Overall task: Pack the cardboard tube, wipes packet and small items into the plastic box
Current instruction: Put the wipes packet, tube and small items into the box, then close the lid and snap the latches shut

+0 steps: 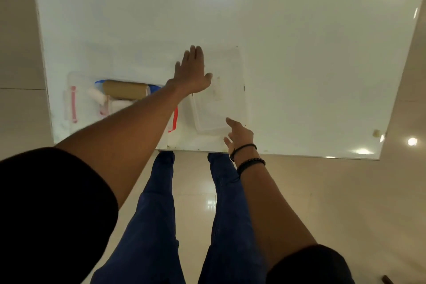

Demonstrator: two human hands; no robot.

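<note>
A clear plastic box [69, 99] with red clips stands near the table's front left. Inside it lie a brown cardboard tube [124, 92], a blue-edged wipes packet [154, 88] under the tube and several white rolled items [96, 97]. To its right lies the clear lid [221, 108], flat on the table. My left hand [192, 71] reaches across the box with fingers spread, over the lid's far left edge. Near the lid's front corner my right hand [238, 135] has its fingers apart, one fingertip at the lid. Neither hand grips anything that I can see.
The white glossy table [299, 53] fills the view, its front edge close to my legs. A small beige object [376, 133] sits at the front right corner. Shiny tiled floor lies below.
</note>
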